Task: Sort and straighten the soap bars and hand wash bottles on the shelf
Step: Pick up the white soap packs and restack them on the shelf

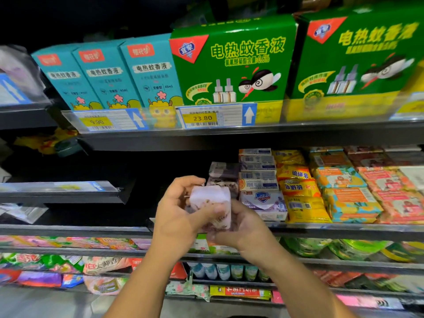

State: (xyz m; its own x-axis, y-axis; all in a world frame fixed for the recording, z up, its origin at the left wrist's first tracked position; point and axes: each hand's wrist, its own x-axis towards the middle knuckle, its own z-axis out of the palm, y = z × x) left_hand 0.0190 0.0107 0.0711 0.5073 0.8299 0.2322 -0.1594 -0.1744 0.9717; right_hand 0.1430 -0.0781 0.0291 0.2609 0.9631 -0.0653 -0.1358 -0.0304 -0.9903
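The left grip and right grip both curl around one pale soap pack, holding it just before the shelf edge. I think both are used to square it with the purple stack behind.

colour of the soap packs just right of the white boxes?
Yellow. The soap packs show best in the head view.

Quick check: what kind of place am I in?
Most likely a supermarket or convenience store aisle: shelf-edge price tags, rows of green mosquito-liquid boxes above, and stacked soap bars beside the pale packet held by left hand and right hand.
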